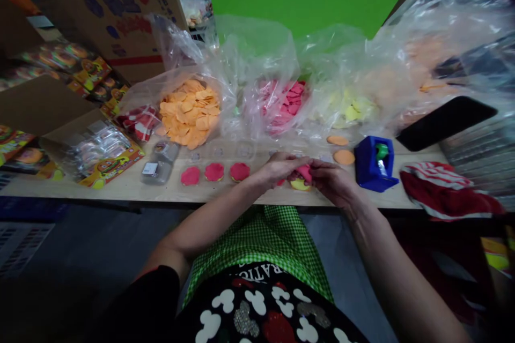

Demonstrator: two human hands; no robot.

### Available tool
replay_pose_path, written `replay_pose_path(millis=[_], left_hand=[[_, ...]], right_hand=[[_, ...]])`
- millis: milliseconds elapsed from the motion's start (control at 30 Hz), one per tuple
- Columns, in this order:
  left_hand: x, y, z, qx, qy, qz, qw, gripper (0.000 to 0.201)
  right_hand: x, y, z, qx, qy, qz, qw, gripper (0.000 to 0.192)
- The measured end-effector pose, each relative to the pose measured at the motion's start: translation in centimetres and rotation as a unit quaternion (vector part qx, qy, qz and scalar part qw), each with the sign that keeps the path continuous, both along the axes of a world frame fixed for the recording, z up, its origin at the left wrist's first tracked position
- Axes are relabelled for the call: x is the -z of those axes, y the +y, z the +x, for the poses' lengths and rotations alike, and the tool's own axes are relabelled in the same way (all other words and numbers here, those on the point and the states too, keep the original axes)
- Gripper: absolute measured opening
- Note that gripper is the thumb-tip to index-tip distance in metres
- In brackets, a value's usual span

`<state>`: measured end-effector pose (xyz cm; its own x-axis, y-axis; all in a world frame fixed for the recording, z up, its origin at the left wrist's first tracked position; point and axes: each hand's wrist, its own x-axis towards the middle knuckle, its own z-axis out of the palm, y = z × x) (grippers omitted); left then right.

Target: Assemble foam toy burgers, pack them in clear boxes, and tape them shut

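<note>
Both hands meet over the table edge, in front of the middle bag. My left hand [281,167] and my right hand [329,178] hold a pink gummy-like piece [304,172] between their fingers. Just beneath it lies a yellow piece [300,185], partly covered by the fingers. To the left, a row of pink discs sits in transparent plastic trays: one pink disc [190,176], another pink disc [214,172] over something yellow, and a third pink disc [240,171]. Right of my hands lie two orange discs, the nearer orange disc [344,157] and the farther orange disc [337,140].
Behind stand transparent bags of orange pieces [191,110], pink pieces [292,101] and yellow pieces [354,110]. A blue tape dispenser [372,163], a black phone-like slab [446,123] and a red-and-white cloth [446,190] are right. An open display box [104,153] stands left.
</note>
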<state>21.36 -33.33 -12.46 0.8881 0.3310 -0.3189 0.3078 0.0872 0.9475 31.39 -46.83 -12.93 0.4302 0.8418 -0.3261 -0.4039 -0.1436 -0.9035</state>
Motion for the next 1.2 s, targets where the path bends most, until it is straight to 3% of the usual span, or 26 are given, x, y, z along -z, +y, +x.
replay_pose_path(millis=[67, 167, 333, 533, 633, 700, 800, 867, 967, 1100, 1200], left_hand=[[0.5, 0.2, 1.0, -0.002, -0.016, -0.087, 0.996, 0.019], [1.0, 0.5, 1.3, -0.045, -0.050, -0.142, 0.987, 0.016], [0.6, 0.4, 1.2, 0.035, -0.102, -0.145, 0.984, 0.031], [-0.3, 0.3, 1.7, -0.018, -0.102, -0.014, 0.994, 0.019], [-0.4, 0.4, 1.4, -0.018, -0.014, 0.074, 0.997, 0.021], [-0.2, 0.1, 1.1, 0.011, 0.047, 0.178, 0.983, 0.022], [0.5, -0.6, 0.8, 0.055, 0.082, 0.333, 0.938, 0.022], [0.9, -1.1, 0.9, 0.074, 0.075, 0.394, 0.913, 0.022], [1.3, -1.1, 0.8, 0.095, 0.059, 0.435, 0.893, 0.023], [0.8, -0.6, -0.4, 0.093, 0.040, 0.461, 0.882, 0.040], [0.7, -0.3, -2.2, 0.168, -0.012, 0.537, 0.826, 0.039]], right_hand=[[-0.3, -0.6, 0.0, 0.009, -0.047, 0.000, 0.999, 0.032], [-0.6, -1.5, 0.5, 0.011, -0.122, 0.006, 0.992, 0.038], [0.0, -1.9, 1.4, 0.006, -0.186, -0.007, 0.982, 0.042], [-0.2, -1.5, 2.9, 0.015, -0.303, -0.035, 0.952, 0.032], [-0.4, -1.3, 3.3, -0.028, -0.356, -0.126, 0.926, 0.022], [-0.4, -1.1, 3.0, -0.095, -0.436, -0.225, 0.866, 0.019], [-0.4, -0.5, 1.9, -0.172, -0.550, -0.360, 0.734, 0.026], [-0.4, -0.2, 1.2, -0.182, -0.573, -0.414, 0.683, 0.034], [-0.1, -0.5, 1.1, -0.190, -0.571, -0.421, 0.679, 0.041], [0.8, -2.7, 2.3, -0.129, -0.615, -0.347, 0.696, 0.034], [1.5, -4.4, 2.5, -0.132, -0.672, -0.237, 0.689, 0.042]])
